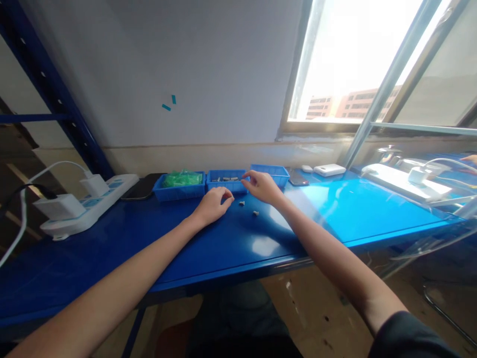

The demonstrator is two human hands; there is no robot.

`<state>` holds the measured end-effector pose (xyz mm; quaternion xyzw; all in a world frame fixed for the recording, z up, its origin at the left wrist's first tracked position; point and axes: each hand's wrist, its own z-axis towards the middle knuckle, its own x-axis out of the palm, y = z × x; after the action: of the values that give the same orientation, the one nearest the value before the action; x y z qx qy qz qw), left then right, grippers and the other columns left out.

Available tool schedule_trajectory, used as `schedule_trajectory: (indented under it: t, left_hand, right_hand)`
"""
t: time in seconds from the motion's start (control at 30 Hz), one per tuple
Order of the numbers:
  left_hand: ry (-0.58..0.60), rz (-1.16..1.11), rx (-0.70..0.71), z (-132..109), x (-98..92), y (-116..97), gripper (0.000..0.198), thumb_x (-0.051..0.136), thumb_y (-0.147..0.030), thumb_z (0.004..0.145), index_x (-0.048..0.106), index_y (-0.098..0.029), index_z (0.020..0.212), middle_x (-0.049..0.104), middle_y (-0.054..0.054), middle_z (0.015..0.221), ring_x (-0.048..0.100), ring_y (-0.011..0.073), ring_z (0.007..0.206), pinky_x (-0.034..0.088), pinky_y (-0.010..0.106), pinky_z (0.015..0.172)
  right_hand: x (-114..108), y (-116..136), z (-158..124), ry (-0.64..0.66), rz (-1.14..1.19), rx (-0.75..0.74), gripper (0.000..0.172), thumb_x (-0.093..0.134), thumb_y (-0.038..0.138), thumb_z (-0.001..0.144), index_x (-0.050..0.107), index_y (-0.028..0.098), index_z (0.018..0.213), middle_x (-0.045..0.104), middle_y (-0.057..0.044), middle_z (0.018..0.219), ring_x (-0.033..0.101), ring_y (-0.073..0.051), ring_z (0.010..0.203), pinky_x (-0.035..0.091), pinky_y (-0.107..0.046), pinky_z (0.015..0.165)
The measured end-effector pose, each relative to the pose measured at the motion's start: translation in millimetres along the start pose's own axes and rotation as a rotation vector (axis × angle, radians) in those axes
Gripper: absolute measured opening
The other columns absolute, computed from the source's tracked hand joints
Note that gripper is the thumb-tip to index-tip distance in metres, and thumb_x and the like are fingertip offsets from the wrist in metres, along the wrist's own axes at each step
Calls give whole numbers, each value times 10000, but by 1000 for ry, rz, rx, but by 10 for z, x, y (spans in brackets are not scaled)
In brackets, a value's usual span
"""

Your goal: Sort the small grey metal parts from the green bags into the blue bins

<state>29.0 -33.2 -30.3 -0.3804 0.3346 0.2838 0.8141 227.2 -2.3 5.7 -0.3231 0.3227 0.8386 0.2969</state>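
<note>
My left hand rests low over the blue table, thumb and fingers curled together into a pinch; whatever is in it, if anything, is too small to make out. Held at the right front edge of the middle blue bin is my right hand, its thumb and forefinger slightly apart with nothing visible between them. Small metal parts lie inside that middle bin. Two small metal pieces, which look like screws, lie on the table between my hands: one piece nearer the bin, another piece closer to me.
A left bin holds green plastic packets; a right bin is partly behind my right hand. Phones and a white box lie along the back. Power strips with cables flank the table.
</note>
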Motion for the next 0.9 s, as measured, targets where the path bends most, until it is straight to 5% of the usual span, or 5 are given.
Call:
schedule_trajectory:
  t: [0.17, 0.4, 0.73, 0.9]
  left_hand:
    - [-153, -426, -290, 3, -58, -80, 89, 597, -209, 779, 622, -167, 854, 679, 52, 850, 624, 193, 821, 451, 292, 752]
    - [-158, -1268, -620, 38, -140, -301, 249, 637, -104, 762, 522, -173, 972, 650, 8, 734, 626, 116, 687, 444, 214, 639]
    - [-132, -1251, -573, 21, -161, -389, 48, 598, -177, 853, 578, -152, 888, 646, 19, 744, 612, 96, 663, 450, 196, 605]
    - [-97, -1236, -614, 23, -169, -346, 156, 625, -284, 849, 615, -134, 809, 608, 3, 657, 527, 69, 547, 408, 184, 532]
  right_hand:
    - [204, 232, -85, 123, 142, -147, 182, 570, 282, 871, 649, 172, 992, 566, 31, 625, 512, -105, 597, 336, -208, 593]
    - [216, 220, -95, -33, 202, -196, 141, 557, 246, 878, 602, 186, 997, 555, 31, 695, 516, -106, 641, 373, -208, 635]
    - [244, 319, -140, -82, -6, -177, 162, 414, 259, 965, 558, 203, 914, 639, -40, 918, 593, -143, 809, 390, -223, 693]
    - [212, 339, -135, -38, -114, -161, 168, 491, 311, 944, 563, 187, 856, 629, -41, 865, 588, -148, 755, 371, -231, 648]
